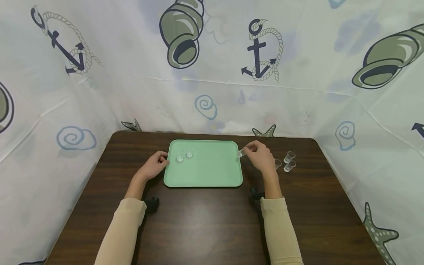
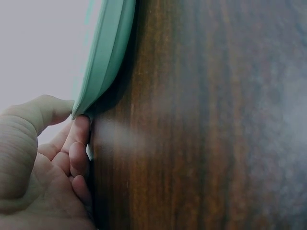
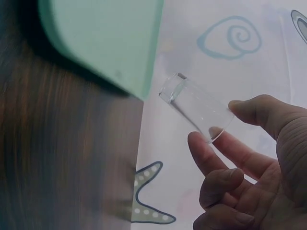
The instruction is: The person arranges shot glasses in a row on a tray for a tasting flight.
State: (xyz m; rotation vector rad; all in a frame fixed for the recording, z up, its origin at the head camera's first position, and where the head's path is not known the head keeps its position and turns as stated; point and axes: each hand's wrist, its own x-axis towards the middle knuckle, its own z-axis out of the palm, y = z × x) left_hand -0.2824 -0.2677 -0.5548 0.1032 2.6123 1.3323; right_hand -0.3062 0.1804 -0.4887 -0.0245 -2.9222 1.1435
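Observation:
A green tray (image 1: pixel 205 169) lies on the dark wooden table, with two small clear shot glasses (image 1: pixel 180 158) standing near its left end. My left hand (image 1: pixel 155 164) pinches the tray's left rim; in the left wrist view the thumb is on top of the rim and the fingertips are at its underside. Thumb and fingers of my right hand (image 1: pixel 260 156) pinch another clear shot glass (image 3: pixel 196 108) by its rim. That glass is tilted, its thick base pointing toward the tray's right edge and close to it.
To the right of the right hand stand several more clear shot glasses (image 1: pixel 289 166), one partly hidden behind the hand. The table (image 1: pixel 198 228) ends at the back against a printed cloth (image 1: pixel 232 106) with anchors and shells. A black band shows at each wrist.

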